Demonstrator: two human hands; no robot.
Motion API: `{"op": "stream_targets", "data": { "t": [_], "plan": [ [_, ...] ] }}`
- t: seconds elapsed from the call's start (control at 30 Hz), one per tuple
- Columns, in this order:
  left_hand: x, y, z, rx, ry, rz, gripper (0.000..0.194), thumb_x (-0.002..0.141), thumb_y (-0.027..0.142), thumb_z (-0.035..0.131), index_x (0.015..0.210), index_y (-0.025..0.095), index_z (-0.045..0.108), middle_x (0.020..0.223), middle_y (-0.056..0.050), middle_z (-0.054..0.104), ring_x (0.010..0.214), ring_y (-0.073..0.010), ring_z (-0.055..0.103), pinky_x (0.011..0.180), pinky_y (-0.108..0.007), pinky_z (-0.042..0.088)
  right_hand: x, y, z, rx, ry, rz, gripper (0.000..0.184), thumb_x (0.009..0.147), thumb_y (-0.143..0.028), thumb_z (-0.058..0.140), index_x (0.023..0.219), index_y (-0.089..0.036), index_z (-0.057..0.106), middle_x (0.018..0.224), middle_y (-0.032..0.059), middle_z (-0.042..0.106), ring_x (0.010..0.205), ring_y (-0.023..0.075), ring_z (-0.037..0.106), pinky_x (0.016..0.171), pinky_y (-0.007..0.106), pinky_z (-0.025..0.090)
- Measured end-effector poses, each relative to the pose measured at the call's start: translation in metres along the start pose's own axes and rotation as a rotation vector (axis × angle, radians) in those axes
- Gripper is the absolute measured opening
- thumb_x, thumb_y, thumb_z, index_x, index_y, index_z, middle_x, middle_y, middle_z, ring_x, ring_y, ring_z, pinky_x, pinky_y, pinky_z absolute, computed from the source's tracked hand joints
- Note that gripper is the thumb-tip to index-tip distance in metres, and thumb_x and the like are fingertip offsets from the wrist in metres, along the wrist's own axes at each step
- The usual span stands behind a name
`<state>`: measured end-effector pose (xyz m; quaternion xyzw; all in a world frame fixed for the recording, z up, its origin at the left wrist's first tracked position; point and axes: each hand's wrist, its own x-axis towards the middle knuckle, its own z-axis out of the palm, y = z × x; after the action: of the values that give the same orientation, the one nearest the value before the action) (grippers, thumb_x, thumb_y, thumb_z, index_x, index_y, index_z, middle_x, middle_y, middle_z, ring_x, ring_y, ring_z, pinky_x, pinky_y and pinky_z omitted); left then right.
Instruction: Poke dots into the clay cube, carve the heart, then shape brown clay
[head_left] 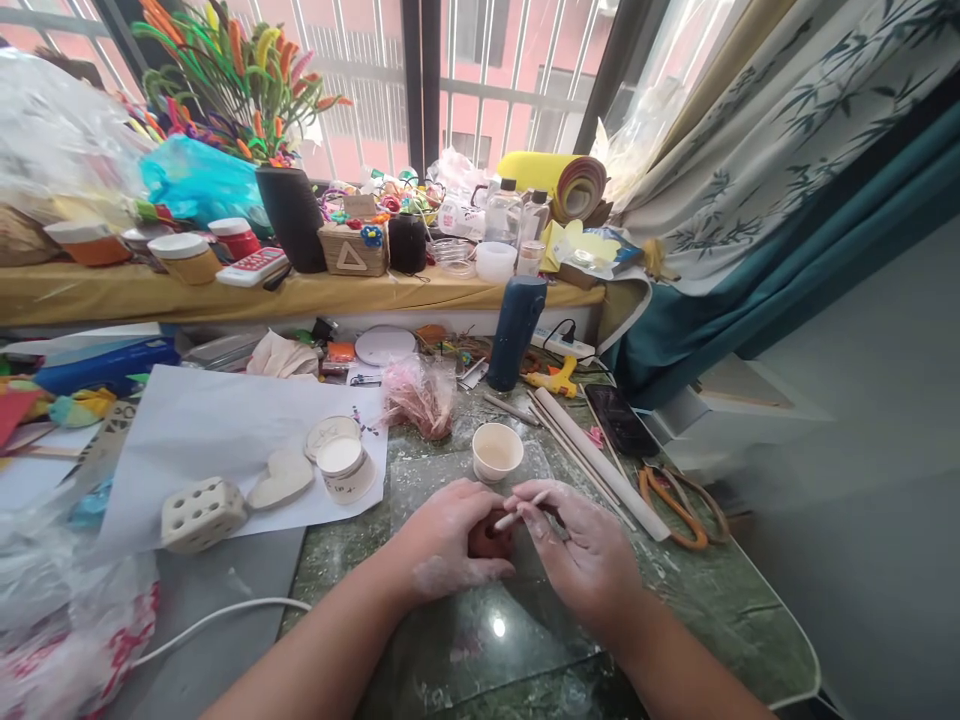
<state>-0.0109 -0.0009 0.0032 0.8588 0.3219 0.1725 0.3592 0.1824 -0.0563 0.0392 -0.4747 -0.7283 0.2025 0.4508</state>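
Observation:
My left hand (pixel 448 540), dusted with white powder, is wrapped round a reddish-brown lump that looks like clay (pixel 487 541). Its fingers hide much of the lump. Between the thumb and fingers of my right hand (pixel 589 550) is a thin whitish stick (pixel 517 514), its tip at the lump; whether it touches cannot be made out. Just beyond both hands stands a small paper cup (pixel 498 455) with liquid in it. Under the hands lies a transparent sheet (pixel 480 650) on the green marbled table (pixel 720 620).
A white dice-shaped block (pixel 201 514), a heart-shaped piece (pixel 280 480) and a white tub (pixel 345 470) sit on white paper at left. A bag of reddish clay (pixel 420 395) and a blue bottle (pixel 516 335) stand behind. Rolling pin (pixel 600 462), scissors (pixel 679 510) and phone (pixel 621 420) lie right.

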Motion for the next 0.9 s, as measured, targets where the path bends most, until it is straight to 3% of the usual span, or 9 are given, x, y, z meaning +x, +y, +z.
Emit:
{"op": "stream_targets", "data": {
  "t": [0.2, 0.4, 0.6, 0.9],
  "plan": [
    [-0.001, 0.000, 0.001, 0.011, 0.005, -0.011, 0.043, 0.071, 0.036, 0.090, 0.104, 0.023, 0.066, 0.101, -0.002, 0.068, 0.098, -0.0251, 0.060, 0.088, -0.037, 0.047, 0.005, -0.006, -0.007, -0.008, -0.007, 0.016, 0.009, 0.097, -0.025, 0.063, 0.094, -0.026, 0.072, 0.089, 0.0018, 0.079, 0.083, 0.0194, 0.075, 0.078, 0.031, 0.059],
    [-0.002, -0.002, 0.001, 0.006, 0.018, -0.029, 0.061, 0.070, 0.042, 0.091, 0.123, 0.025, 0.065, 0.118, -0.006, 0.070, 0.111, -0.0298, 0.061, 0.099, -0.043, 0.048, 0.039, 0.000, -0.023, 0.155, 0.281, 0.122, 0.015, 0.099, -0.032, 0.062, 0.106, -0.024, 0.072, 0.100, 0.0061, 0.078, 0.086, 0.0207, 0.075, 0.079, 0.033, 0.062],
    [-0.001, -0.001, 0.001, 0.009, 0.021, -0.025, 0.063, 0.067, 0.038, 0.093, 0.122, 0.023, 0.066, 0.118, -0.007, 0.071, 0.110, -0.0306, 0.062, 0.098, -0.045, 0.049, 0.068, 0.033, -0.005, 0.028, 0.048, 0.161, 0.018, 0.095, -0.038, 0.066, 0.092, -0.023, 0.076, 0.098, 0.0052, 0.080, 0.087, 0.0233, 0.074, 0.080, 0.036, 0.060],
    [-0.001, 0.000, 0.001, 0.018, 0.021, -0.027, 0.062, 0.067, 0.038, 0.093, 0.122, 0.022, 0.067, 0.117, -0.008, 0.071, 0.109, -0.0310, 0.063, 0.097, -0.046, 0.050, 0.067, 0.038, -0.001, -0.095, 0.007, 0.059, 0.017, 0.096, -0.033, 0.062, 0.093, -0.023, 0.076, 0.099, 0.0051, 0.080, 0.088, 0.0234, 0.074, 0.080, 0.036, 0.058]
  ]
}}
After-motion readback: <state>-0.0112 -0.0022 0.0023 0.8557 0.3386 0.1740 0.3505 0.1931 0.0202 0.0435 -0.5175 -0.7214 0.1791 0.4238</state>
